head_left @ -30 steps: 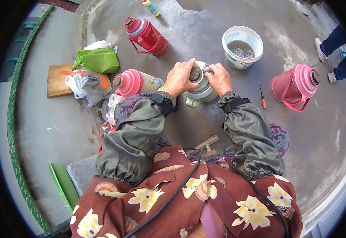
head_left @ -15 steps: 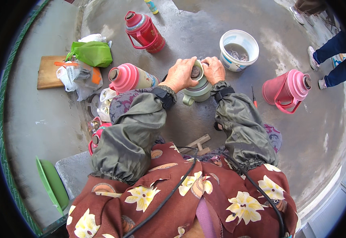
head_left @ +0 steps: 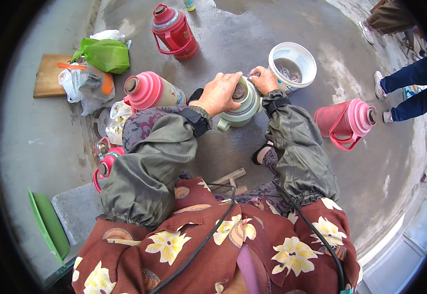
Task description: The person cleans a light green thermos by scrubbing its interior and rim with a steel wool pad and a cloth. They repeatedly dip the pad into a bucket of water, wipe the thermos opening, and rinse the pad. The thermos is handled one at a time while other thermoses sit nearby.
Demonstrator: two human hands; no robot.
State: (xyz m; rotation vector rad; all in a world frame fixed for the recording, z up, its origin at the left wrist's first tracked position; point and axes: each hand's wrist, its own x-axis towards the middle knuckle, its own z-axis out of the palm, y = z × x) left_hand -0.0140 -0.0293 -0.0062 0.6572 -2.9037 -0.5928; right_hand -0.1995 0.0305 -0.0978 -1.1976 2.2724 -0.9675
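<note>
A pale green thermos flask (head_left: 243,116) stands in front of me, its round stopper showing inside the neck. My left hand (head_left: 217,95) is closed over the left side of its top, with fingers along the far rim and the thumb near the stopper. On the right far side of the neck, my right hand (head_left: 265,81) has its fingers bent in a pinch. Something small and greyish shows at those fingertips, too little to name. Just beyond that hand is a white bucket (head_left: 310,61) with grey, wet-looking cloth and murky water in it.
Pink and red thermos flasks (head_left: 148,87) (head_left: 338,117) (head_left: 178,39) stand around me; another (head_left: 110,164) is by my left arm. Bags (head_left: 106,55) lie by a wooden board (head_left: 47,81) at left. A green plastic tray-like piece (head_left: 49,223) leans lower left. Another person's legs (head_left: 412,73) are at right.
My view has shifted, so most things sit further left. The right hand's fingers have drawn in at the thermos rim and greyish stuff now shows there. The left hand keeps its hold.
</note>
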